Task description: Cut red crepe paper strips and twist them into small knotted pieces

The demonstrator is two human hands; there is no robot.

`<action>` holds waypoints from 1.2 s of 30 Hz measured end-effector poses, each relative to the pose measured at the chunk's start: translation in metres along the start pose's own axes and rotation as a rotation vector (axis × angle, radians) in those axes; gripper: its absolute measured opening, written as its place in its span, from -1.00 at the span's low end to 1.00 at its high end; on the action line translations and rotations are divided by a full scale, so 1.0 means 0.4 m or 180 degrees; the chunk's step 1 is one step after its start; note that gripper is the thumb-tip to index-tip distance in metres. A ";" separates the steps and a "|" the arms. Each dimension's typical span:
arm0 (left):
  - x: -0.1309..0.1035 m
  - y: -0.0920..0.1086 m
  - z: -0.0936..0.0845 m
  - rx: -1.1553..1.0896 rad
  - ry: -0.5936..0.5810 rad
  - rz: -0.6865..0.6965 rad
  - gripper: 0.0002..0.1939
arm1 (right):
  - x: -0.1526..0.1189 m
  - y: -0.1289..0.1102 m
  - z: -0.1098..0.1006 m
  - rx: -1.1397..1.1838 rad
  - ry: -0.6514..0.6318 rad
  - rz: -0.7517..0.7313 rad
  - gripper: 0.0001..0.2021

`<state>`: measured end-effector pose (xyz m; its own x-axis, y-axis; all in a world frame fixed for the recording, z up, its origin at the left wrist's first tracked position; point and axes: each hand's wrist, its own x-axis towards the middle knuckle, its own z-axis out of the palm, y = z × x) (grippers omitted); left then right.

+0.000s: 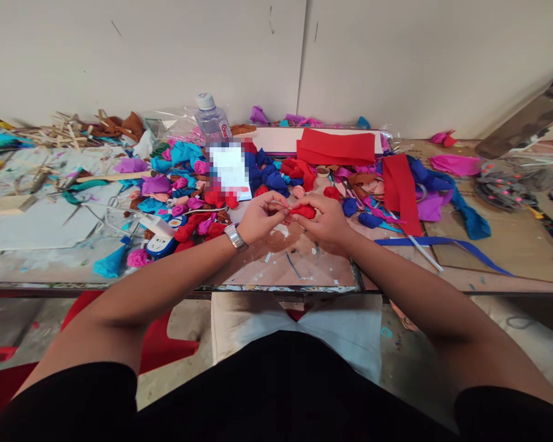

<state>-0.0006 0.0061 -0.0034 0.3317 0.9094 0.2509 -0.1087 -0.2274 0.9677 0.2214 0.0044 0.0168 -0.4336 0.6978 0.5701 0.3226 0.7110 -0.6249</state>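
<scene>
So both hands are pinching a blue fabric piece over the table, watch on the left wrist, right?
Not quite: the fabric piece is red, not blue, as the head view shows. The left hand and right hand both pinch it over the table, watch on the left wrist.

Pale wall point(142, 55) behind cluttered worktable point(488, 245)

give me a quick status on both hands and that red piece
Left hand and right hand both pinching the small red fabric piece over the table. Heap of fabric rosettes close at left; blue ribbon at right. Nothing between hands.
</scene>
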 end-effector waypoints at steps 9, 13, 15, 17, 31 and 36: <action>0.003 -0.007 -0.003 0.0083 0.0061 0.0073 -0.62 | -0.004 -0.001 0.000 0.0167 -0.0067 0.0270 -0.70; 0.004 -0.008 -0.004 0.0036 0.0039 0.0031 -0.60 | -0.006 -0.004 0.002 0.0275 -0.0045 0.0446 -0.76; 0.005 -0.006 -0.004 0.0050 0.0032 0.0010 -0.58 | -0.006 -0.007 0.006 0.0425 0.0015 0.0508 -0.77; 0.005 -0.005 -0.005 0.0058 0.0039 -0.0005 -0.58 | -0.004 -0.011 0.011 0.0593 0.0110 0.0601 -0.78; 0.007 -0.005 -0.009 0.0095 0.0043 -0.0222 -0.56 | -0.007 0.004 0.027 0.0883 0.0232 0.0841 -0.68; 0.006 0.002 -0.006 0.0120 0.0077 -0.0289 -0.60 | 0.000 0.007 0.021 0.1235 -0.0026 0.0895 -0.52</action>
<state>-0.0022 0.0090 -0.0021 0.3157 0.9350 0.1618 -0.0435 -0.1561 0.9868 0.2153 0.0058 0.0105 -0.3816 0.8566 0.3473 0.0912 0.4088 -0.9081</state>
